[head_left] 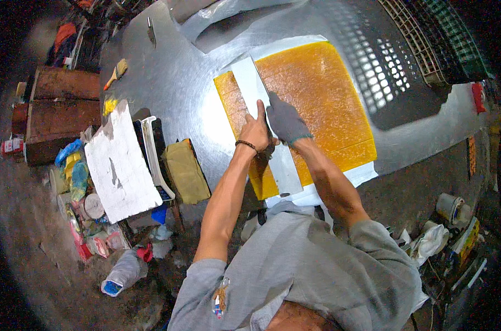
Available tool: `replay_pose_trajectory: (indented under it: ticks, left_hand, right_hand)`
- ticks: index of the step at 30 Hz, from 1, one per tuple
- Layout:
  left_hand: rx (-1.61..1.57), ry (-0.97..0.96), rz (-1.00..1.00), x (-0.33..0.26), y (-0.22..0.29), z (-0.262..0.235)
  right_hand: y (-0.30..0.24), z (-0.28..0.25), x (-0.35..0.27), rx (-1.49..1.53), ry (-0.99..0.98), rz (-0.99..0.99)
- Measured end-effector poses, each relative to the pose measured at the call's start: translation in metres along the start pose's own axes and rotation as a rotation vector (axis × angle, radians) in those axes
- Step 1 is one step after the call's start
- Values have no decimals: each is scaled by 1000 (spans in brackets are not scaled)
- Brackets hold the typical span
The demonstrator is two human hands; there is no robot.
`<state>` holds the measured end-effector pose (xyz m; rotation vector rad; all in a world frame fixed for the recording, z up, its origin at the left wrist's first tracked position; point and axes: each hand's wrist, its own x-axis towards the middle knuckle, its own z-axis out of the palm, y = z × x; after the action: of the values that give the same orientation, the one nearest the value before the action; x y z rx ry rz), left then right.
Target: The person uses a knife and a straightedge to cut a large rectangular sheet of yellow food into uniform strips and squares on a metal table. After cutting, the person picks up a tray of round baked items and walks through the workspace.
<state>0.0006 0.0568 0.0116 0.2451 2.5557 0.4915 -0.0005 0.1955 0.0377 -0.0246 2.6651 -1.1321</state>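
Hands meet on a long metal straightedge laid across the orange slab at the table's near edge. The bare left hand presses it flat with fingers together; the gloved right hand grips it just beside.

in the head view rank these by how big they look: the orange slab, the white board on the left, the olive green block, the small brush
1. orange slab, the largest.
2. white board.
3. olive green block.
4. small brush, the smallest.
The fisheye shrinks things near the rim, so only apparent size is ranked.
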Motion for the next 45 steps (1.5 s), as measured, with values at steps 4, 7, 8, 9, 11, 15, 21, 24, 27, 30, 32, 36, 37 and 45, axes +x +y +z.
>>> replay_pose_trajectory:
  ticks: [4, 7, 8, 9, 11, 15, 21, 24, 27, 30, 32, 36, 37, 45]
  left_hand:
    - [11, 13, 10, 1, 2, -2]
    - [-16, 35, 59, -1, 0, 2]
    - [-22, 25, 61, 0, 0, 2]
    - [-30, 20, 60, 2, -2, 2]
    - [24, 0, 22, 5, -5, 4]
    - [53, -3, 17, 13, -14, 14]
    - [18, 10, 44, 4, -2, 3]
    - [29, -21, 10, 9, -8, 5]
    - [35, 1, 5, 16, -15, 13]
    - [61, 31, 69, 13, -14, 17]
    - [61, 92, 136, 7, -14, 15]
    - [77, 54, 76, 17, -25, 20]
    - [77, 33, 68, 16, -22, 17]
    - [77, 2, 70, 20, -17, 14]
  right_hand:
    - [-8, -6, -11, 18, -39, 95]
    - [-8, -7, 13, 118, 0, 151]
    - [-6, -6, 10, 120, 5, 148]
    - [-10, -7, 9, 119, 7, 139]
    - [-13, -8, -3, 121, -26, 128]
    - [-3, -2, -25, 114, -43, 87]
    - [5, 5, 1, 130, -2, 138]
    - [10, 10, -27, 69, 30, 73]
    - [2, 2, -34, 126, -29, 123]
    - [-3, -6, -16, 231, -97, 231]
    - [2, -4, -13, 205, -97, 227]
    - [25, 20, -41, 58, -5, 99]
    - [26, 20, -51, 49, -24, 99]
    - [24, 15, -37, 78, -39, 171]
